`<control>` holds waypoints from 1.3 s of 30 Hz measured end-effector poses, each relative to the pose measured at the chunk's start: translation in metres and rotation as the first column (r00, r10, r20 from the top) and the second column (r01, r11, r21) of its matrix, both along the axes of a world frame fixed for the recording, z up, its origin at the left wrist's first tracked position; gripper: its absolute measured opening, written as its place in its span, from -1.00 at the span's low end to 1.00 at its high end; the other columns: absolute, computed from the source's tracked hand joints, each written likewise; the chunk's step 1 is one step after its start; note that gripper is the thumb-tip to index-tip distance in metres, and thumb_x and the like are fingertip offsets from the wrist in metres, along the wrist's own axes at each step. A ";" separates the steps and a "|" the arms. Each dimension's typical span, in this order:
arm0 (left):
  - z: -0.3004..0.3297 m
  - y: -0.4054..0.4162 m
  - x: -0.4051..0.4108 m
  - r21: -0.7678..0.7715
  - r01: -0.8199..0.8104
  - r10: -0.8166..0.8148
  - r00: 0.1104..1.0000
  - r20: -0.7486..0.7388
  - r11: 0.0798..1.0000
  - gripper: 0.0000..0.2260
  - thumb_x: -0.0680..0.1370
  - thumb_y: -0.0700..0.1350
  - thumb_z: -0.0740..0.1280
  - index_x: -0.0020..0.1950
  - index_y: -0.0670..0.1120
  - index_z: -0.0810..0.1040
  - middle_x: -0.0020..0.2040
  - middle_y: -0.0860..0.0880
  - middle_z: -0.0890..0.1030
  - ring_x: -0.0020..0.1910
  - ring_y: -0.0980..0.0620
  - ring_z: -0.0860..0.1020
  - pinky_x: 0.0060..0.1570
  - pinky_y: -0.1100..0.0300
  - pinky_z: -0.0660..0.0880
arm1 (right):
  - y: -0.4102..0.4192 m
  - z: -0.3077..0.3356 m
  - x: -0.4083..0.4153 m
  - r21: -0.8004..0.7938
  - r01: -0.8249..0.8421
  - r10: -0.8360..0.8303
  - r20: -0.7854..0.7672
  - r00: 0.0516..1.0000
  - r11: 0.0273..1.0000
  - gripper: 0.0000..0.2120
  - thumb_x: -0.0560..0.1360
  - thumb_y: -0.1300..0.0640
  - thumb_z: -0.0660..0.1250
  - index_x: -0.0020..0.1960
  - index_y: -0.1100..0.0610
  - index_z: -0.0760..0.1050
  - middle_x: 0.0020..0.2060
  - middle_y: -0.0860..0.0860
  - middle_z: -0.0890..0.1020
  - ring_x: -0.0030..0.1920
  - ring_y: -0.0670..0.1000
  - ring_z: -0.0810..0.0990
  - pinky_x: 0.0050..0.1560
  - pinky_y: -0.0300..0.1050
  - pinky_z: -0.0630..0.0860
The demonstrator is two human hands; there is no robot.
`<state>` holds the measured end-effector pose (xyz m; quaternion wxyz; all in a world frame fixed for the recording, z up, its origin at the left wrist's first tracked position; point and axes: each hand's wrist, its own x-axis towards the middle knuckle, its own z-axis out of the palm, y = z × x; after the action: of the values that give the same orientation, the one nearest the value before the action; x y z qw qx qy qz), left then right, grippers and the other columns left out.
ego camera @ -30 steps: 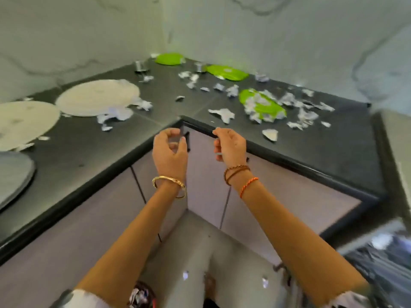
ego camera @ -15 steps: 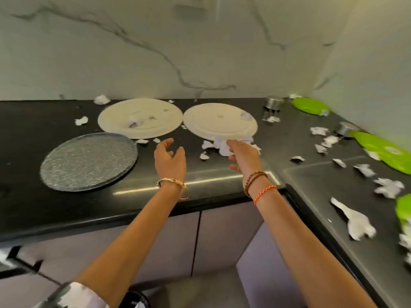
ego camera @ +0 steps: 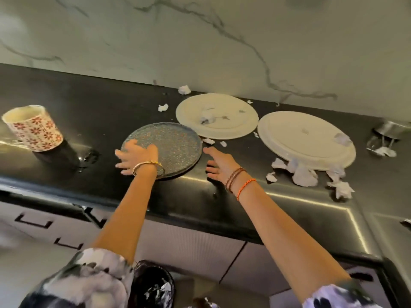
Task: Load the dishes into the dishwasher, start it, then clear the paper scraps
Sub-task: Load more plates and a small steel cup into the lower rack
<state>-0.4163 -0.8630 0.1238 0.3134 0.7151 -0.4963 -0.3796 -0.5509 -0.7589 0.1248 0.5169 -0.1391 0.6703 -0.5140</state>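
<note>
A grey speckled plate (ego camera: 171, 145) lies flat near the front of the black counter (ego camera: 89, 107). My left hand (ego camera: 135, 156) rests on its left edge with the fingers spread. Just right of that plate, my right hand (ego camera: 219, 165) hovers open with straight fingers, touching nothing that I can see. Behind stand two cream plates: the nearer one (ego camera: 216, 115) carries bits of paper, the right one (ego camera: 307, 138) has a scrap on its rim. Torn white paper scraps (ego camera: 304, 174) lie in front of the right plate.
A cream mug with red flowers (ego camera: 33, 127) stands at the left on a wet patch. A steel cup (ego camera: 389, 132) sits at the far right. More scraps (ego camera: 184, 90) lie by the marble wall. Cabinet doors run below the counter, and a dark bin (ego camera: 153, 285) sits at my feet.
The view has swung left along the counter. Both hands have reached forward; my left hand now lies on the grey plate, and my right hand has come beside it.
</note>
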 end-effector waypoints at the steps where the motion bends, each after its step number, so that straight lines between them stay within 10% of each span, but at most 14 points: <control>1: -0.003 -0.004 0.001 0.004 0.008 -0.008 1.000 0.014 1.000 -0.56 0.50 -0.10 0.31 0.36 -0.03 0.32 0.51 -0.13 0.03 0.43 -0.28 0.09 0.39 -0.14 0.10 | -0.008 -0.001 -0.001 -0.010 0.000 0.000 0.012 1.000 1.000 -0.52 0.48 -0.02 0.33 0.31 0.18 0.36 0.19 0.13 0.45 0.09 0.07 0.46 0.11 -0.07 0.44; 8: -0.013 -0.021 0.001 -0.021 -0.070 0.071 0.993 0.096 0.997 -0.58 0.50 -0.12 0.30 0.34 -0.02 0.30 0.43 -0.11 0.19 0.33 -0.22 0.23 0.27 -0.06 0.21 | -0.042 -0.012 -0.005 0.014 0.058 -0.057 -0.076 0.996 0.998 -0.74 0.53 0.14 0.28 0.15 0.25 0.46 0.07 0.14 0.55 0.02 0.03 0.53 -0.09 -0.17 0.52; 15: -0.003 -0.033 -0.008 0.078 -0.091 0.116 0.895 -0.431 0.993 -0.68 0.53 -0.24 0.26 0.28 -0.13 0.37 0.21 -0.10 0.44 -0.17 0.08 0.44 -0.23 0.26 0.37 | -0.037 -0.009 -0.016 -0.036 0.138 -0.140 -0.051 0.989 0.990 -0.90 0.52 0.29 0.25 0.01 0.17 0.41 -0.09 0.08 0.49 -0.19 -0.02 0.49 -0.34 -0.23 0.54; 22: 0.018 -0.028 -0.051 0.160 0.031 0.071 0.798 -0.598 0.987 -0.60 0.54 -0.18 0.23 0.37 -0.19 0.30 0.08 -0.10 0.45 0.05 -0.03 0.49 0.19 0.06 0.45 | 0.003 0.022 -0.052 -0.195 0.195 -0.222 -0.128 0.967 0.961 -0.87 0.48 0.26 0.29 -0.18 0.09 0.38 -0.29 0.01 0.50 -0.33 -0.10 0.49 -0.48 -0.31 0.50; 33: 0.016 -0.003 -0.164 0.206 0.442 -0.052 0.504 -0.862 0.873 -0.73 0.63 -0.02 0.12 0.26 -0.11 0.42 0.12 -0.07 0.48 0.04 -0.07 0.54 -0.09 0.05 0.46 | 0.062 0.031 -0.134 -0.211 0.595 -0.626 -0.132 0.769 0.776 -0.74 0.53 -0.09 0.21 -0.07 0.10 0.48 -0.22 -0.02 0.54 -0.25 -0.05 0.51 -0.29 -0.21 0.46; 39: 0.007 0.013 -0.220 0.232 0.544 0.042 0.338 -0.940 0.806 -0.66 0.65 -0.02 0.06 0.38 -0.10 0.34 0.33 -0.10 0.46 0.28 -0.11 0.45 0.10 -0.02 0.44 | 0.115 0.007 -0.183 -0.148 0.773 -0.786 -0.173 0.594 0.617 -0.76 0.52 -0.04 0.22 -0.10 0.13 0.50 -0.26 -0.03 0.51 -0.31 -0.05 0.47 -0.37 -0.21 0.39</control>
<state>-0.6365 -0.8501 0.1310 0.2650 0.3462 -0.2261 -0.8711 -0.7344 -0.6441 0.1315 0.1581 0.0968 0.7016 -0.6881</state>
